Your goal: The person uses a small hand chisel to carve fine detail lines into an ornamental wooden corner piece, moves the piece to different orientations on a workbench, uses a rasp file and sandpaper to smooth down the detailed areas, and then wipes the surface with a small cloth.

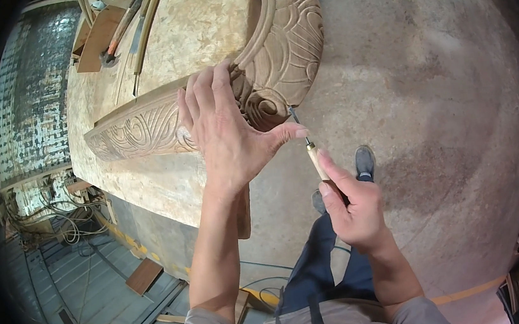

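One carved wood frame, bench under it — L hand splayed over frame's corner, prob. steadying it; R hand, fingers wrapped round carving chisel, tip by frame's scroll.

Left forearm in from 7 o'clock, left hand back uppermost, its fingers toward 12, left thumb splayed to 3; right forearm in from 5 o'clock, right hand curled in a grip, index finger pointing between 10 and 11.
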Motion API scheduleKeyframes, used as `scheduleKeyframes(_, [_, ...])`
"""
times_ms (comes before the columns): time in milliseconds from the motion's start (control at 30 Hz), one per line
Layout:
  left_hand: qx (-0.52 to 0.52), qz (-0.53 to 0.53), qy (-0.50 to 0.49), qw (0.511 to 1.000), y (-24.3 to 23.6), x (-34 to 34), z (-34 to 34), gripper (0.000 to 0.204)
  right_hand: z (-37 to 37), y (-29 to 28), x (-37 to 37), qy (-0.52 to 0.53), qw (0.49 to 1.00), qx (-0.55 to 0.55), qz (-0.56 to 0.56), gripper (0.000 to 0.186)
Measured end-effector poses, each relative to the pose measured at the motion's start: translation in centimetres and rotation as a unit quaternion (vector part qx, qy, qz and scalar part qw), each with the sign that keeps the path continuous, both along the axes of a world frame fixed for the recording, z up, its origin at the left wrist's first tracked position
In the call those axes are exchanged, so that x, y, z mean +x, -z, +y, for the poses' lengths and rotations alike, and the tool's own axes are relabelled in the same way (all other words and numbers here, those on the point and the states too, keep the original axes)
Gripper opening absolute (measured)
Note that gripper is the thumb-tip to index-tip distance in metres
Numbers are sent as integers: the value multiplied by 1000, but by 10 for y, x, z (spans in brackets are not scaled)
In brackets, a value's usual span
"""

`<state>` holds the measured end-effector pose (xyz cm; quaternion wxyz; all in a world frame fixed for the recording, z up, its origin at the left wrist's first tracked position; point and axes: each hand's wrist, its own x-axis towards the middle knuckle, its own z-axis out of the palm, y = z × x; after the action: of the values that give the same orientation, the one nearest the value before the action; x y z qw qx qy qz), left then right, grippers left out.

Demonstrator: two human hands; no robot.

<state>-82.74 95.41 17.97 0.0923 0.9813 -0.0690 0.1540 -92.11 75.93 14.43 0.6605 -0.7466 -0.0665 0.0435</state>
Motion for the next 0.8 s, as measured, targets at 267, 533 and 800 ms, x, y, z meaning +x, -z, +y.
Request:
scheduleKeyframes(267, [-6, 6, -6, 1000, -1, -1, -1, 127, 29, 13, -14, 52, 998, 33, -5, 49])
scheduleKeyframes(533, [-14, 5, -6, 1000, -1, -2, -1, 124, 53, 27, -19, 111, 992, 39, -47, 46])
scheduleKeyframes(800, [-28, 0, 5, 1000, 1, -2, 4, 125, 43, 16, -29, 67, 981, 158, 89, 47])
